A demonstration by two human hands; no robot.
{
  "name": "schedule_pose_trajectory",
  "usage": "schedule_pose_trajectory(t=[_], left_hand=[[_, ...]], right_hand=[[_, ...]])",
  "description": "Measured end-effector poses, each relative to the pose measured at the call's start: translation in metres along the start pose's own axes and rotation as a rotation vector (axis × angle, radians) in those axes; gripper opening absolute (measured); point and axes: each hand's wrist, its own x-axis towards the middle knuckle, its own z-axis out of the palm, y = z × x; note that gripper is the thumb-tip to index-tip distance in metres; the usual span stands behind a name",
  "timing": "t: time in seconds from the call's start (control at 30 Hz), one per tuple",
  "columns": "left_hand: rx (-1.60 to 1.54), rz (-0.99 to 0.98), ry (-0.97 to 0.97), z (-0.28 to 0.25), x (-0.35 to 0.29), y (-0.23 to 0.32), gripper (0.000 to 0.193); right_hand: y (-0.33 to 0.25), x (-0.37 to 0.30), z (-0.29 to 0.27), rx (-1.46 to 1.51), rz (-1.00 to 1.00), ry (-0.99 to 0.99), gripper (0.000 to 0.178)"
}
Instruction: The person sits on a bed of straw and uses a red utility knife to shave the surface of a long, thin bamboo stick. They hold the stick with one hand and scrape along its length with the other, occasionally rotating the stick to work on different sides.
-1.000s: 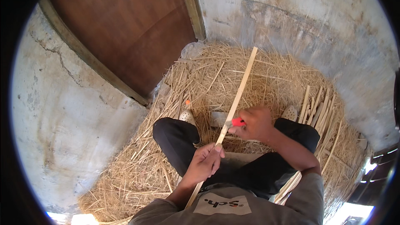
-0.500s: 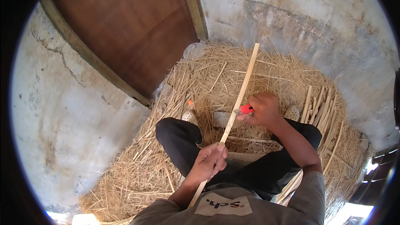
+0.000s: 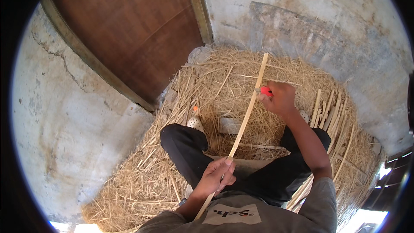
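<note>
1. Head view: the right hand [image 3: 280, 97] had moved farther up the pale strip [image 3: 246, 121] than half a second earlier, leaving a wider gap to the left hand.
2. Its fingers were curled closed around a red-handled tool [image 3: 266, 91], whose blade lay at the strip's right edge.
3. The left hand [image 3: 217, 175] had shifted slightly nearer the body, thumb and fingers closed around the strip's lower part.
4. The strip slanted from beside the shirt [image 3: 276, 215] up between the knees, above the straw [image 3: 146, 190].
5. More strips [image 3: 330, 110] lay bunched beyond the right knee.
</note>
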Motion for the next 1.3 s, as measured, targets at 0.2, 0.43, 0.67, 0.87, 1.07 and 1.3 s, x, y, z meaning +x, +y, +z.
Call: schedule_pose_trajectory(t=[0.2,0.43,0.67,0.87,1.07,1.3], left_hand=[[0.035,-0.04,-0.006,0.003,-0.006,0.001,0.034],[0.118,-0.079,-0.054,0.0,-0.018,-0.008,0.032],[0.458,-0.013,0.104,-0.008,-0.02,-0.006,0.028],[0.514,0.248,0.134,-0.005,0.016,0.015,0.039],[0.539,0.285,0.157,0.004,0.016,0.01,0.044],[0.508,0.287,0.168,0.006,0.011,0.002,0.043]], right_hand=[[0.0,-0.004,0.003,-0.002,-0.01,0.064,0.065],[0.071,0.025,-0.016,-0.232,0.377,0.004,0.056],[0.044,0.01,-0.028,-0.143,0.494,-0.145,0.059],[-0.072,-0.034,-0.022,0.07,-0.126,-0.268,0.05],[-0.06,-0.025,-0.006,0.138,-0.047,-0.172,0.055],[-0.034,-0.008,-0.003,-0.003,0.064,-0.079,0.062]])
